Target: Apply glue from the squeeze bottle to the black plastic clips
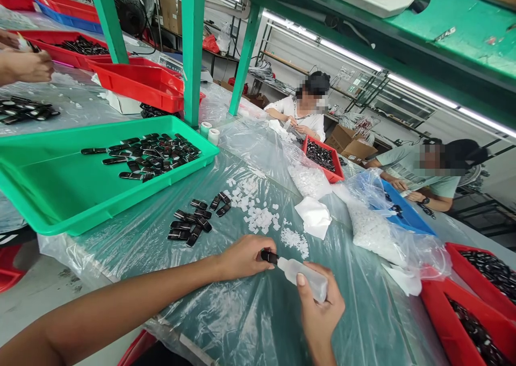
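Observation:
My left hand (248,256) is closed around a small black glossy part (269,256), its end sticking out between thumb and fingers. In my right hand (322,309) is a translucent white squeeze bottle (308,280), gripped between thumb and fingers. Its nozzle points left and meets or nearly meets the black part; whether they touch I cannot tell. Beyond my left hand lies a loose group of similar black parts (189,223) on the plastic-covered table. Small white pieces (260,218) are scattered ahead of my hands, with a heap of finer ones (294,241) closer in.
A green tray (72,215) with black parts stands at the left. A white crumpled sheet (314,218) and a bag of white pieces (373,231) lie ahead to the right. Red bins (439,301) flank the right edge. Green posts (192,59) rise behind; co-workers sit around.

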The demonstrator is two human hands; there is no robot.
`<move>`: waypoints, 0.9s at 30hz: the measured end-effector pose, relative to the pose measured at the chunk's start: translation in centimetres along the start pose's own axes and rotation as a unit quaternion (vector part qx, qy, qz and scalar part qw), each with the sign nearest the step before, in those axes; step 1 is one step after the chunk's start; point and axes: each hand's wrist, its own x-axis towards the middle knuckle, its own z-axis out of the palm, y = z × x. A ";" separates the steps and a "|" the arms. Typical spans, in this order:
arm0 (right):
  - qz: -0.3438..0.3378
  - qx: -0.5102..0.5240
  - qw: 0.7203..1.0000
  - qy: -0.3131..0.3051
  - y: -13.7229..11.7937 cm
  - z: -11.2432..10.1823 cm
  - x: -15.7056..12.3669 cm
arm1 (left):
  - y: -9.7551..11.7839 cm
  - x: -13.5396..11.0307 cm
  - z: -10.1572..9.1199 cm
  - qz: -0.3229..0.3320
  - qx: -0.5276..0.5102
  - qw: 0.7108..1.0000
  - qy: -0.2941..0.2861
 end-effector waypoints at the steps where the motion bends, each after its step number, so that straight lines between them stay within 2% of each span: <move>1: -0.001 0.001 1.000 0.003 -0.1 0.0 0.0 | 0.0 0.0 0.0 -0.004 -0.003 1.000 0.001; 7: 0.003 0.014 1.000 0.026 -1.1 0.1 0.3 | -0.1 0.0 0.1 -0.017 -0.037 0.999 -0.003; 17: 0.008 0.011 1.000 0.007 -0.2 -0.3 0.1 | 0.0 -0.1 -0.1 0.038 -0.069 0.997 -0.023; 27: -0.109 -0.071 0.991 0.022 -0.2 -0.2 -0.1 | 0.0 0.0 -0.1 0.028 -0.015 0.999 -0.001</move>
